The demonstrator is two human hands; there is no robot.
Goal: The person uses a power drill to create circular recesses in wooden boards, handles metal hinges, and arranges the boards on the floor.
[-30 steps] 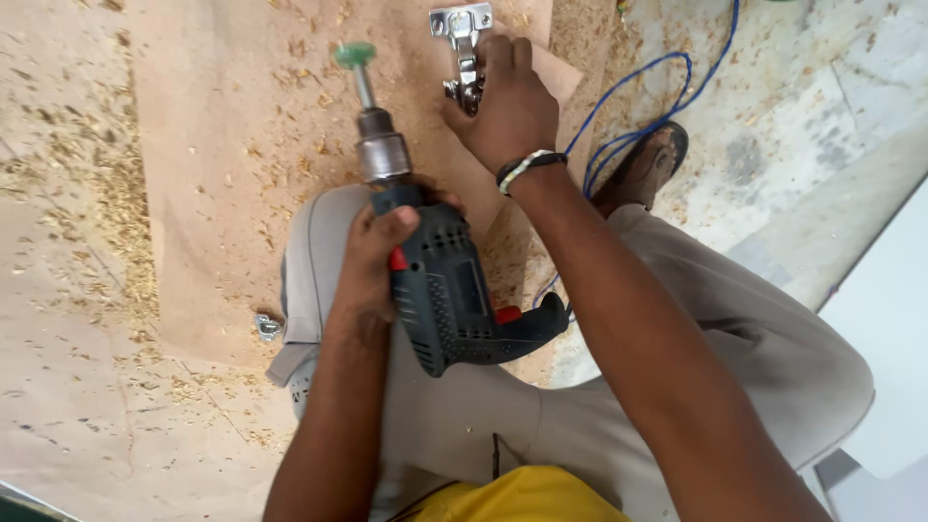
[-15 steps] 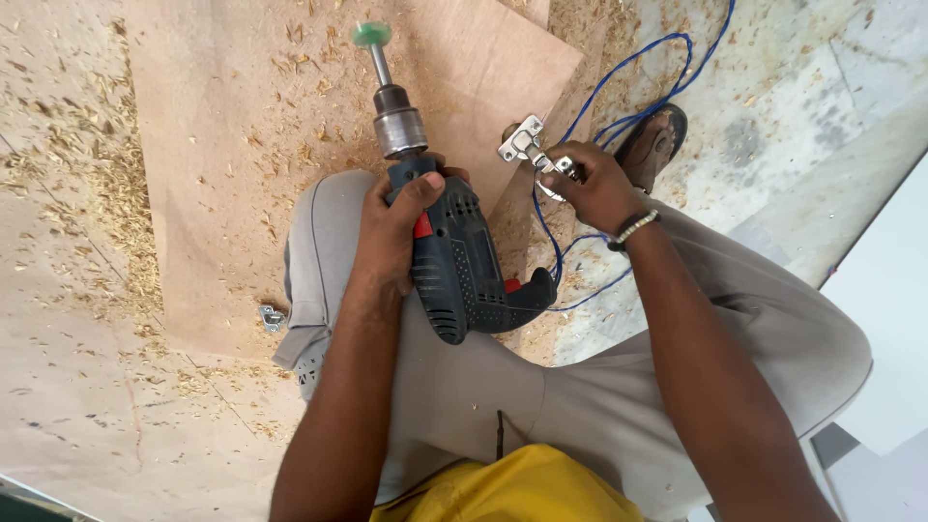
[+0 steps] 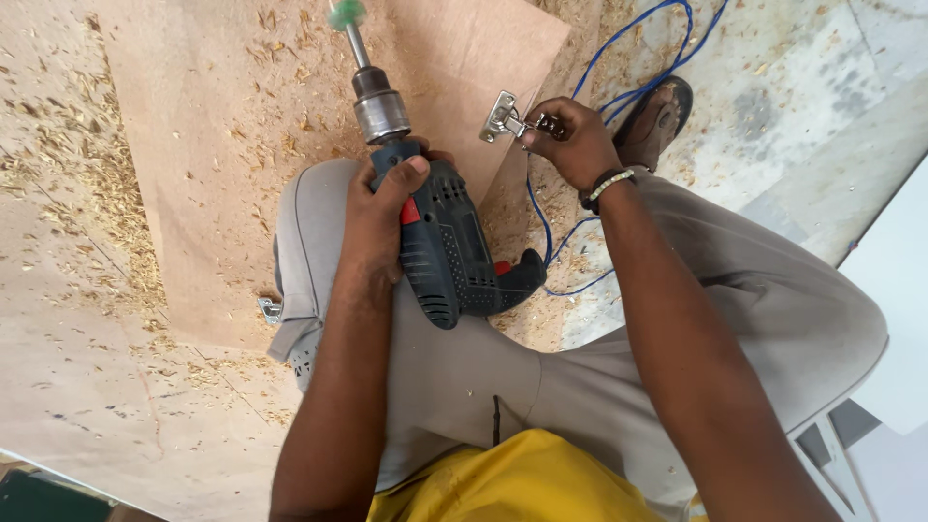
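Drill point(image 3: 449, 251), dark blue with a red switch, lies across a grey-trousered knee point(image 3: 319, 232), gripped around its body by the left hand point(image 3: 382, 217), fingers wrapped tight and thumb pressed near the chuck point(image 3: 379, 111); its green-tipped bit point(image 3: 348, 17) points beyond the fingertips over a sawdust-strewn wooden board point(image 3: 193, 145). To the right of those fingers, the right hand point(image 3: 570, 145) pinches a metal cabinet hinge point(image 3: 503, 118) between fingertips, cup end jutting left. A blue cord point(image 3: 619, 58) trails behind that hand toward a sandal point(image 3: 657, 116).
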